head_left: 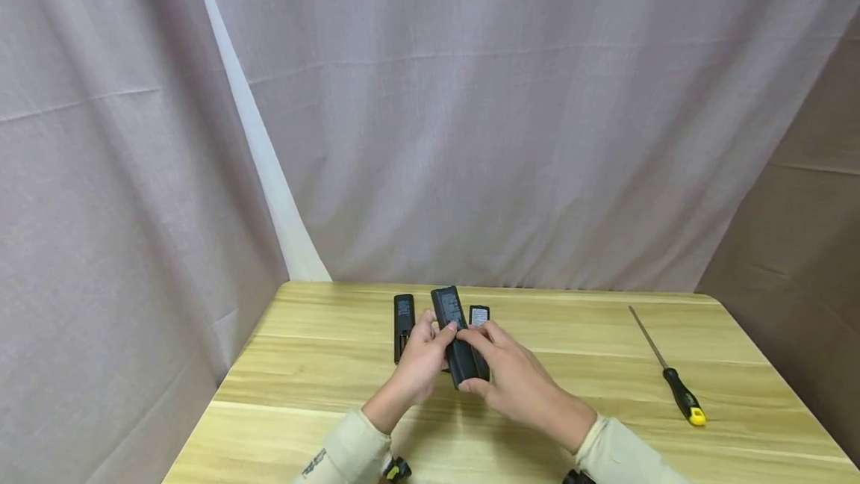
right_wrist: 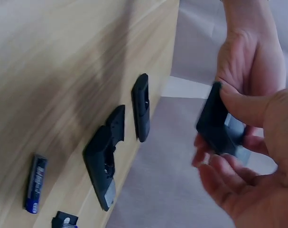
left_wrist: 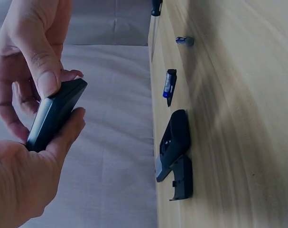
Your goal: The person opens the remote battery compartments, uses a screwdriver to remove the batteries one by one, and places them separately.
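Note:
A black remote control (head_left: 452, 306), its back with printed text turned up, is held above the table between both hands. My left hand (head_left: 418, 361) grips it from the left, thumb lying on its back. From the right, my right hand (head_left: 520, 379) holds the same remote, index finger on its back and thumb near its lower end. In the left wrist view the remote (left_wrist: 58, 111) slants between the two hands. Two more black remotes lie on the table: one at the left (head_left: 404, 316), and one with a white label (head_left: 480, 314), partly hidden behind my right hand.
A screwdriver (head_left: 677, 387) with a black and yellow handle lies at the table's right. A loose black cover (left_wrist: 182, 180) sits against the labelled remote. A blue and black battery (right_wrist: 35, 185) and a small dark piece (right_wrist: 64, 220) lie nearby. Curtains surround the table.

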`<action>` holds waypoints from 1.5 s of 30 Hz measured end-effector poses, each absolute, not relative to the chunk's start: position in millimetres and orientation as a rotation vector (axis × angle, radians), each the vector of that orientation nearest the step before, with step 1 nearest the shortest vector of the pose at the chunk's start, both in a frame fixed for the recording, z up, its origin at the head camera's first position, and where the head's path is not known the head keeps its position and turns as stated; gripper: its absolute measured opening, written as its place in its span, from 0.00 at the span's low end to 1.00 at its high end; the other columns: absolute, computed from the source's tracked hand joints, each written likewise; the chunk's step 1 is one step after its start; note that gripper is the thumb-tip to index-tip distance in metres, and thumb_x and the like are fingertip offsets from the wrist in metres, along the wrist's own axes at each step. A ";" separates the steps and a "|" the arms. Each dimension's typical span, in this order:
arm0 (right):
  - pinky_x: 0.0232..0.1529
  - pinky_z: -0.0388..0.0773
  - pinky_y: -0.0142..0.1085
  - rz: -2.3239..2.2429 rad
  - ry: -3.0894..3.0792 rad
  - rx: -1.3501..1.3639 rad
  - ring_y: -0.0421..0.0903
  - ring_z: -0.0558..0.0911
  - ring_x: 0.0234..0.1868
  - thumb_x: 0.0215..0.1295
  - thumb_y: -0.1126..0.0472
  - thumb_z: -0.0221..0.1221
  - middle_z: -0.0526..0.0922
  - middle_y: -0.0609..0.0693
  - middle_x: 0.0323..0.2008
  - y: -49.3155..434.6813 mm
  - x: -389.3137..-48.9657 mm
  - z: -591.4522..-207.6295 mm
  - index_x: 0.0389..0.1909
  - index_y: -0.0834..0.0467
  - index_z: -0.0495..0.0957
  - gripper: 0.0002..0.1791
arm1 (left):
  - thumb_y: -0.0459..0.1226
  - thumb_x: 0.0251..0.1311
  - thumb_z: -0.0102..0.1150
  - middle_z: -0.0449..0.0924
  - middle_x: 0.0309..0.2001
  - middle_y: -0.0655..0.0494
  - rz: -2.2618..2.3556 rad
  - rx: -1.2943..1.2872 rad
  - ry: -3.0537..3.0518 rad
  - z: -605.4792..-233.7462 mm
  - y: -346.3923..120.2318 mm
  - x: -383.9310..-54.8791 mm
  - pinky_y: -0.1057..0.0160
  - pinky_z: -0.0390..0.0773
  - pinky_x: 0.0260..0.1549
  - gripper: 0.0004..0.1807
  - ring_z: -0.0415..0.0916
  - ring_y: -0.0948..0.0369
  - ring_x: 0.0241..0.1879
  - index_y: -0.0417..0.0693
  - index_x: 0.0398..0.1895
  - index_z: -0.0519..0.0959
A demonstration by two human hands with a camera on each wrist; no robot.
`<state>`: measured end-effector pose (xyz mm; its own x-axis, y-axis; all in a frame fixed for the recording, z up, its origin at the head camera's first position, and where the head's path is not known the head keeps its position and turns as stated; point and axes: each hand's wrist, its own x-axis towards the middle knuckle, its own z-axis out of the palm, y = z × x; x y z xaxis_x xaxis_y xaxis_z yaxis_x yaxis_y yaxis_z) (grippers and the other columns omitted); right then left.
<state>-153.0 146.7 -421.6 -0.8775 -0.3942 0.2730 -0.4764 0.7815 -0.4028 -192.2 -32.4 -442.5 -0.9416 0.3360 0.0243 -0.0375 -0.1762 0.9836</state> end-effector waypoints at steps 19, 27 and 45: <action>0.52 0.85 0.50 0.856 -2.898 0.785 0.48 0.82 0.53 0.55 0.57 0.81 0.78 0.53 0.60 146.8 -160.9 -417.4 0.66 0.53 0.69 0.41 | 0.36 0.85 0.43 0.84 0.45 0.42 2.213 0.354 1.833 -447.6 -25.6 -189.3 0.58 0.93 0.46 0.10 0.90 0.58 0.42 0.38 0.58 0.64; 0.50 0.84 0.44 0.855 -2.874 0.791 0.43 0.79 0.49 0.51 0.57 0.83 0.77 0.49 0.54 148.1 -163.4 -419.9 0.59 0.52 0.68 0.40 | 0.37 0.85 0.44 0.86 0.45 0.41 2.193 0.361 1.867 -447.0 -24.1 -189.3 0.58 0.93 0.45 0.11 0.90 0.58 0.42 0.37 0.59 0.65; 0.33 0.79 0.28 1.093 -2.697 0.830 0.35 0.75 0.35 0.69 0.67 0.69 0.78 0.47 0.37 154.1 -156.4 -425.8 0.56 0.57 0.68 0.22 | 0.37 0.84 0.44 0.87 0.49 0.34 2.224 0.311 1.876 -447.7 -29.8 -192.0 0.55 0.93 0.47 0.15 0.91 0.52 0.47 0.34 0.63 0.64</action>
<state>-156.4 154.1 -425.8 -0.8431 -0.4458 0.3007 -0.5294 0.5900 -0.6097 -192.0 -29.8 -447.7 -0.9547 0.2968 0.0229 -0.0275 -0.1643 0.9860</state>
